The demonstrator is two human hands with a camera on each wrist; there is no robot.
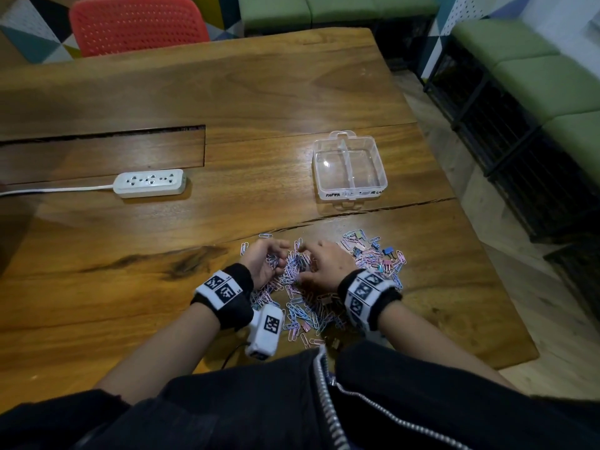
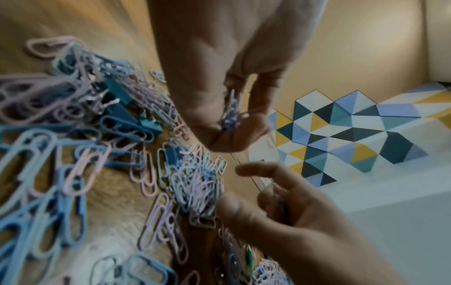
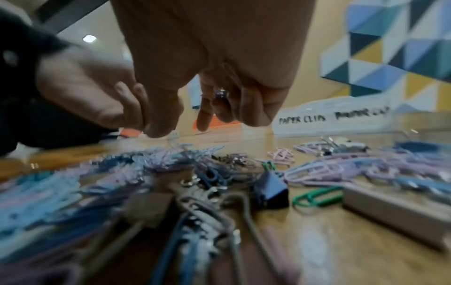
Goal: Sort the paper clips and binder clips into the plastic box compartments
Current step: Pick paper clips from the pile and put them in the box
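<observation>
A heap of pastel paper clips [image 1: 305,300] with a few binder clips [image 1: 388,251] lies on the wooden table [image 1: 130,238] in front of me. My right hand [image 1: 321,264] hovers over the heap, its curled fingers pinching a small bunch of paper clips [image 2: 230,113]. Facing it, my left hand [image 1: 266,258] is cupped at the heap's left edge, with a few paper clips in its curled fingers [image 2: 280,208]. A blue binder clip [image 3: 270,190] sits among the paper clips. The clear plastic box [image 1: 349,165] stands beyond the heap with both compartments bare. Its front reads "PAPER CLIPS" [image 3: 302,120] on the left.
A white power strip [image 1: 151,183] with its cord lies at the left of the table, in front of a long recess [image 1: 104,154]. A red chair [image 1: 136,24] stands at the far side. The table's right edge [image 1: 487,254] drops to the floor; green benches [image 1: 535,76] line the wall.
</observation>
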